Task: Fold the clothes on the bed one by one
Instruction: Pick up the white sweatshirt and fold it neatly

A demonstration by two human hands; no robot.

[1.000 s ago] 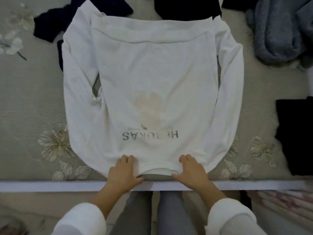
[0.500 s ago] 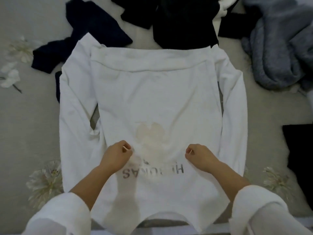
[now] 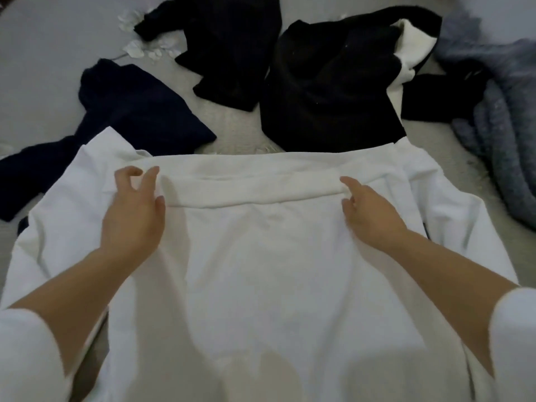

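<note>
In the head view, a white sweatshirt (image 3: 261, 256) lay spread flat on the bed (image 3: 43, 68), right in front of the person. It filled the near half of the picture. Its near part was folded over the far part, and the folded-over edge made a thick band across the shirt near its far end. One sleeve lay down each side.

Both arms reached out over the shirt. The left hand (image 3: 133, 210) was at the left end of the band. Its fingers were loosely bent and apart, with a gap between them, and they held nothing. Only the thumb touched the cloth. The right hand (image 3: 371, 213) was at the right end of the band. It pinched the edge of the band, with a finger on top and the thumb just under it.

Other clothes lay on the bed past the shirt. A dark navy garment (image 3: 130, 111) lay at the far left, and part of it was tucked under the shirt's corner. A black garment (image 3: 232, 53) lay behind that. A black and white garment (image 3: 333, 91) touched the shirt's far edge. A fuzzy grey-blue blanket (image 3: 499, 111) was bunched up at the right.
</note>
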